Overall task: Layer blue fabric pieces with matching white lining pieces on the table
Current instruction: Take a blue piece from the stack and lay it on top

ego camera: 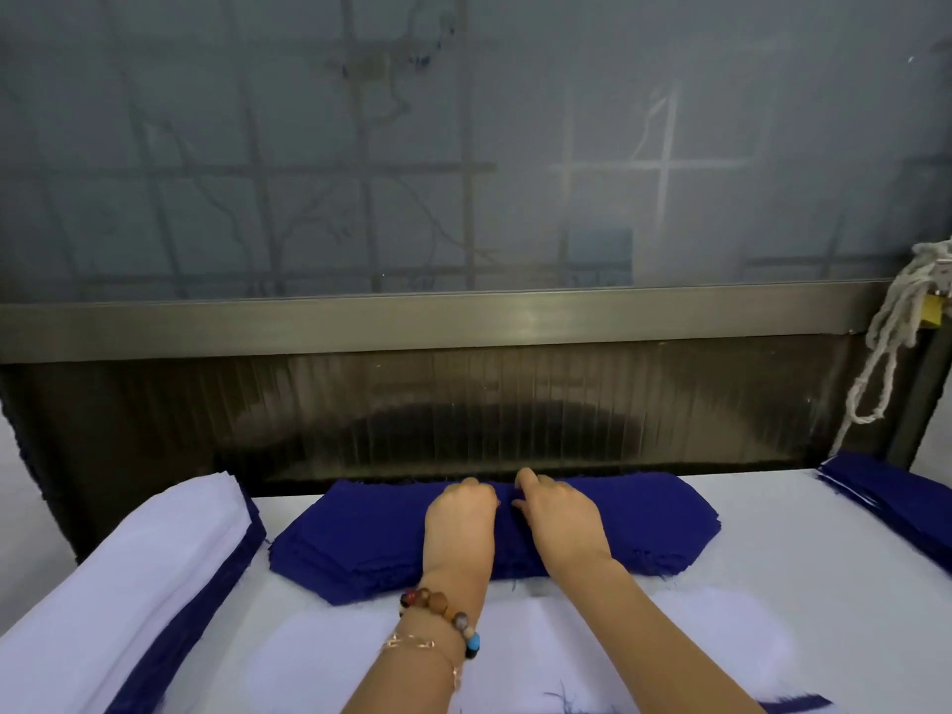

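A frosted grey pane (463, 146) fills the upper background. Faint grid bars and branch-like shadows show through it, with a brighter patch at right. A horizontal brushed-metal rail (463, 324) borders its lower edge. Beneath the rail sits a dark, vertically ribbed panel (360, 404). A knotted white rope (896, 342) hangs at the right end. The white worktop (762, 569) abuts the panel.

Bare table (772, 538) lies open to the right of the centre blue stack (360, 538), as far as the right blue pile (896, 502). Left gap narrow: white lining stack (129, 559) sits just beside the centre stack. Dark panel (463, 404) closes the far edge; rope (881, 363) hangs at its right end.
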Motion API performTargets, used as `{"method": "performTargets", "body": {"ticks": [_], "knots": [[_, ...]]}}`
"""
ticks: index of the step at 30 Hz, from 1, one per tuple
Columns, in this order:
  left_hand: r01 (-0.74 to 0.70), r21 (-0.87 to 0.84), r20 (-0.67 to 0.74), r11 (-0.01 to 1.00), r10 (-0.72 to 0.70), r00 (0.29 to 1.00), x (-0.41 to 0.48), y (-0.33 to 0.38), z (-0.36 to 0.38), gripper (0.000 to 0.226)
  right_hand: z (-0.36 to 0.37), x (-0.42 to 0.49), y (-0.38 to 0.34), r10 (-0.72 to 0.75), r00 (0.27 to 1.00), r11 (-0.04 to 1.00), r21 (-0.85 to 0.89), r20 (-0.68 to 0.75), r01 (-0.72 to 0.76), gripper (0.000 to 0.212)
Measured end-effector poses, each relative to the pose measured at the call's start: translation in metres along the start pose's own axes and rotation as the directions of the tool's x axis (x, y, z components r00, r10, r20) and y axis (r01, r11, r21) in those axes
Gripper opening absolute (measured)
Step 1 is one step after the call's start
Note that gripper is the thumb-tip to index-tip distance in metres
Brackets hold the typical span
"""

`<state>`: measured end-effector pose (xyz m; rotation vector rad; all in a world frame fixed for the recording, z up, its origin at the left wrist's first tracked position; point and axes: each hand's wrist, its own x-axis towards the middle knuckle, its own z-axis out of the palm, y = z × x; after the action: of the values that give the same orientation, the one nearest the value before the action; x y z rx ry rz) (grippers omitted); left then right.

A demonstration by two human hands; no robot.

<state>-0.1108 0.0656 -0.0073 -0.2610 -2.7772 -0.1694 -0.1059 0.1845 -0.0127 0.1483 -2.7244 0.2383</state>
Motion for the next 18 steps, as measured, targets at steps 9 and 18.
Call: {"method": "performTargets", "body": {"ticks": [9, 18], "knots": [[0.049, -0.168, -0.081, 0.985, -0.063, 0.995, -0.001, -0.003, 0.018, 0.032, -0.007, 0.005, 0.007, 0.061, 0.996, 0.986, 0.154, 0.059, -0.069, 0.018], [-0.030, -0.098, -0.201, 0.995, 0.010, 0.980, -0.008, -0.011, 0.016, 0.015, 0.003, -0.003, 0.003, 0.045, 0.998, 0.995, 0.093, -0.053, -0.039, 0.013]]}}
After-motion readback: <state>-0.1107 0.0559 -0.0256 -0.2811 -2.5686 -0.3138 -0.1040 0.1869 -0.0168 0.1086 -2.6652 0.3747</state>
